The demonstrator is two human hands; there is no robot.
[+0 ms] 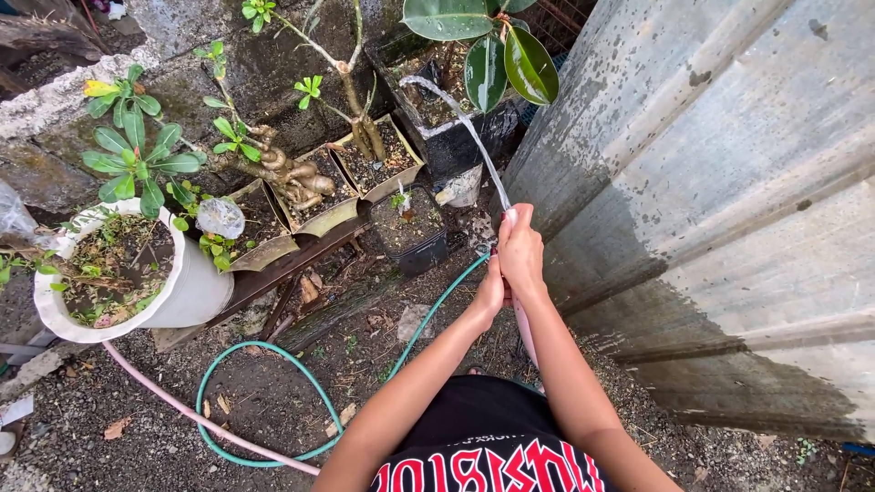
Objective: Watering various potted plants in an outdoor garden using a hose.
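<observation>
My right hand (521, 248) is shut around the tip of a pale pink hose (526, 335), thumb near the nozzle end. A thin water stream (474, 137) arcs up from it into a black pot (456, 146) holding a plant with big glossy leaves (492, 50). My left hand (490, 293) is closed just below the right one, against the hose. A green hose (436, 305) runs up to it from the ground. Whether the left hand grips the pink or the green hose is hidden.
A corrugated metal wall (711, 228) stands close on the right, wet low down. A small black pot (412, 235), square pots with knobbly plants (301, 187) and a white round pot (196, 292) stand to the left. Hoses loop over the gravel (255, 401).
</observation>
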